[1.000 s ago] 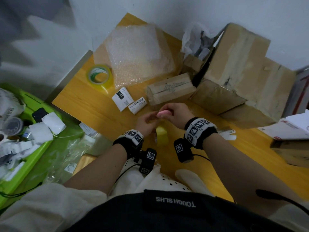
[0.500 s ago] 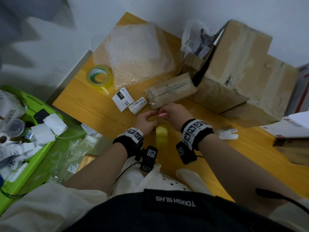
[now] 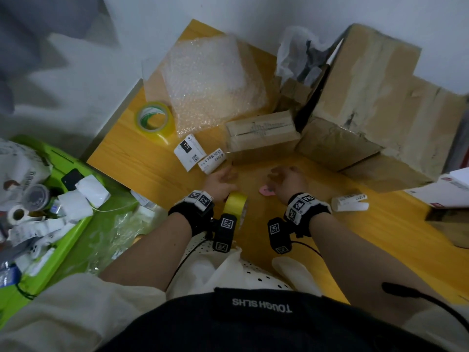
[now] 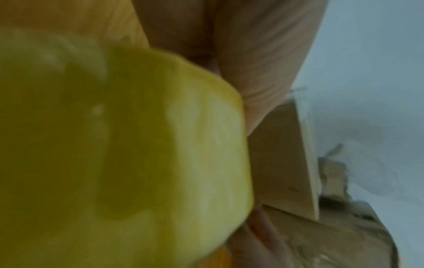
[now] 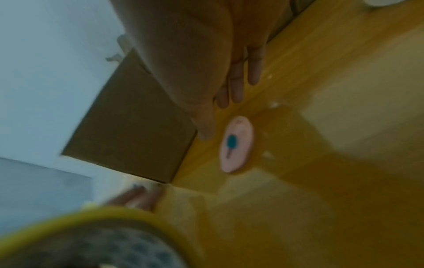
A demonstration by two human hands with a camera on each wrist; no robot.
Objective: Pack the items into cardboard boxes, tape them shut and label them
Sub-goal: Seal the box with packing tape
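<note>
On table, near edge: both hands low over wood table (image 3: 142, 153), in front of small box.
Left hand (image 3: 220, 182): beside yellow tape roll (image 3: 236, 203), roll at wrist side; fingers point toward small box, blurred; in the left wrist view the roll (image 4: 128, 154) fills the frame, palm against its edge; whether fingers grip it, cannot tell.
Right hand (image 3: 288, 179): fingers straight and spread a little, holding nothing; right wrist view shows fingertips (image 5: 236, 90) over bare wood.
Pink cutter (image 3: 267, 191): flat on table, just beside right hand, not touched; small oval with blue mark (image 5: 236, 145).
Small box (image 3: 261, 135): taped shut, lying flat just beyond both hands.
Big cardboard box (image 3: 368, 102): open, flaps out, right of small box, touching it.
Labels (image 3: 198, 154): two white barcode slips left of small box.
Label roll (image 3: 350, 202): white, on table right of right wrist.
Second tape roll (image 3: 154, 120): far left of table, beside bubble wrap (image 3: 210, 80).
Green bin (image 3: 73, 224): off table left, full of paper scraps.
</note>
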